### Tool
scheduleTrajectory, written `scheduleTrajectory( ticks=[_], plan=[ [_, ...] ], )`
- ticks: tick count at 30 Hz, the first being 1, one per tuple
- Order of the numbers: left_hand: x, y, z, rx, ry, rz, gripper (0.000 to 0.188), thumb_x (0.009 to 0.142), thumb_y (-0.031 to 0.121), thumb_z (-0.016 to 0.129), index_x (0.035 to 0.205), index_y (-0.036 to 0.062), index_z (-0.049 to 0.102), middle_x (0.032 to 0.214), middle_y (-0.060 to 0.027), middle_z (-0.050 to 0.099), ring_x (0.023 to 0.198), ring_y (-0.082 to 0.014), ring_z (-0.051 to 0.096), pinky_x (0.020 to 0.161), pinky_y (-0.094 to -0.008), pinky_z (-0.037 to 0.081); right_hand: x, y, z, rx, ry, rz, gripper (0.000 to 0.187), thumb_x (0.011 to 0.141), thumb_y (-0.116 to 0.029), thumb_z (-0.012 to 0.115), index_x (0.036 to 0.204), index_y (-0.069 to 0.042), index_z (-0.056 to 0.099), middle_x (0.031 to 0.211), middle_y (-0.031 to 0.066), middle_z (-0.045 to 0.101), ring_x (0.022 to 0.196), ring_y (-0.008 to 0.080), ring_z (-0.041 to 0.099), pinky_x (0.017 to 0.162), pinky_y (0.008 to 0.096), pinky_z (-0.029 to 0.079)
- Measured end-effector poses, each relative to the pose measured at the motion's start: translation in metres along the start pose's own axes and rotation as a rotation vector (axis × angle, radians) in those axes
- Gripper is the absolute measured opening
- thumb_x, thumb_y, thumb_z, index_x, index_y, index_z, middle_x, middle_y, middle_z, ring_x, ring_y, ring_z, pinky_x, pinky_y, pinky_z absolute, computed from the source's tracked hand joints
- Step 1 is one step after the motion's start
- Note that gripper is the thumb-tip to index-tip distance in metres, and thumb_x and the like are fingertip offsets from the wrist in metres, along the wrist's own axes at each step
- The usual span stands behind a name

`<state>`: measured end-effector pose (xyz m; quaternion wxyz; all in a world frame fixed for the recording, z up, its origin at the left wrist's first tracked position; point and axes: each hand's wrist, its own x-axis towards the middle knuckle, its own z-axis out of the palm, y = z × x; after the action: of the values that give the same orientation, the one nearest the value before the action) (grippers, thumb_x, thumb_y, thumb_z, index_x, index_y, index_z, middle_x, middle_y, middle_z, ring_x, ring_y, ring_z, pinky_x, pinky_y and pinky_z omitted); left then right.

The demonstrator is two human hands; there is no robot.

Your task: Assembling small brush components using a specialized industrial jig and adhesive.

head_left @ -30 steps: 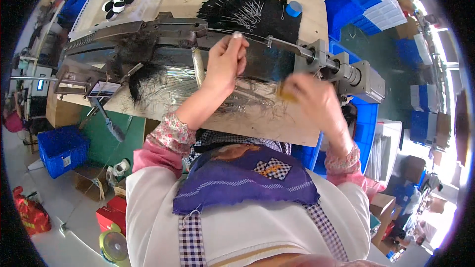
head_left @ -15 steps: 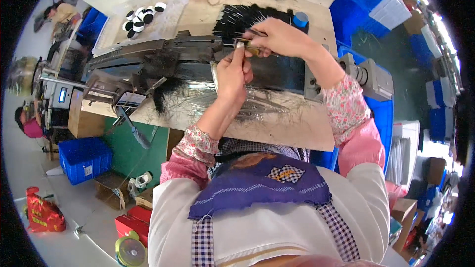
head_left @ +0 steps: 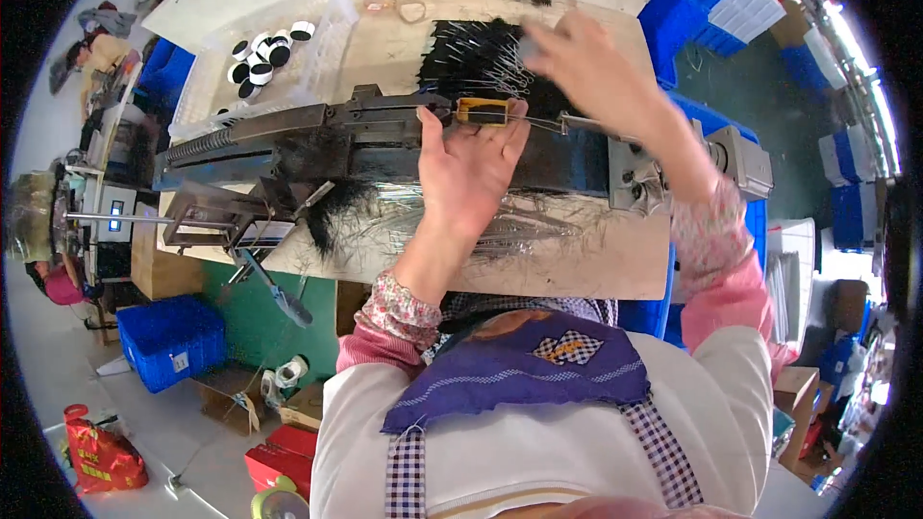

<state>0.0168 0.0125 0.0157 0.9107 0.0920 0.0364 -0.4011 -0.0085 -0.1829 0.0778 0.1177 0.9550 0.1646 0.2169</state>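
Observation:
My left hand (head_left: 469, 173) is palm up over the long dark metal machine (head_left: 385, 130), its fingers stretched and apart. By its fingertips is a small yellow frame (head_left: 483, 104) with black bristles inside. Thin wire (head_left: 543, 123) runs from the frame toward a hooked metal rod (head_left: 582, 122) on the right. My right hand (head_left: 586, 62) is raised above the machine's right part, next to a pile of black bristle brushes with wire stems (head_left: 471, 53). Motion smears its fingers, and whether they hold anything cannot be made out.
A clear plastic tray (head_left: 336, 24) with several white-and-black round pieces (head_left: 260, 62) stands at the far left. Loose bristles (head_left: 519, 226) litter the table's front. A motor-like unit (head_left: 735, 163) is at the right. A metal bracket (head_left: 212, 207) juts out on the left.
My hands were together at the machine's middle; now they are apart. The right has moved right and up. The left has opened palm up, and the yellow frame and wire show more fully.

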Motion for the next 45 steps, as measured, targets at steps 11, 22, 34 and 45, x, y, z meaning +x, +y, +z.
scheduleTrajectory(
  ticks=[11, 22, 34, 45],
  plan=[
    [-0.015, -0.005, -0.001, 0.093, 0.038, 0.125, 0.065, 0.096, 0.055, 0.032, 0.121, -0.0048, 0.043, 0.127, -0.0191, 0.048, 0.126, -0.0306, 0.043, 0.112, -0.0421, 0.029, 0.008, -0.039, 0.004, 0.707, 0.035, 0.264, 0.015, 0.076, -0.016, 0.065, 0.09, -0.012, 0.072, 0.073, 0.0062, 0.059, 0.077, 0.0243, 0.06, 0.071, 0.0369, 0.043],
    [-0.015, -0.001, -0.002, 0.242, -0.021, 0.078, 0.067, 0.095, 0.057, 0.036, 0.122, -0.0045, 0.042, 0.127, -0.0151, 0.048, 0.126, -0.0265, 0.042, 0.111, -0.04, 0.029, 0.002, -0.041, 0.002, 0.535, 0.103, 0.191, 0.017, 0.079, -0.016, 0.063, 0.093, -0.013, 0.071, 0.075, 0.0043, 0.057, 0.076, 0.0219, 0.059, 0.075, 0.0373, 0.041],
    [-0.014, 0.005, -0.006, 0.173, -0.074, 0.145, 0.061, 0.097, 0.052, 0.034, 0.114, -0.0062, 0.047, 0.119, -0.0166, 0.052, 0.122, -0.0278, 0.046, 0.109, -0.0401, 0.032, 0.007, -0.057, -0.03, 0.398, 0.183, 0.295, 0.016, 0.083, -0.013, 0.055, 0.096, -0.002, 0.055, 0.071, 0.0146, 0.064, 0.064, 0.0328, 0.065, 0.054, 0.0411, 0.053],
    [-0.017, 0.008, 0.005, 0.248, 0.153, 0.085, 0.048, 0.097, 0.043, 0.041, 0.107, -0.0027, 0.051, 0.108, -0.0157, 0.058, 0.108, -0.0279, 0.052, 0.101, -0.0376, 0.037, 0.004, -0.088, -0.023, 0.153, -0.045, 0.091, 0.019, 0.071, -0.008, 0.061, 0.081, 0.009, 0.059, 0.065, 0.014, 0.062, 0.06, 0.0273, 0.067, 0.046, 0.0345, 0.052]
  ],
)
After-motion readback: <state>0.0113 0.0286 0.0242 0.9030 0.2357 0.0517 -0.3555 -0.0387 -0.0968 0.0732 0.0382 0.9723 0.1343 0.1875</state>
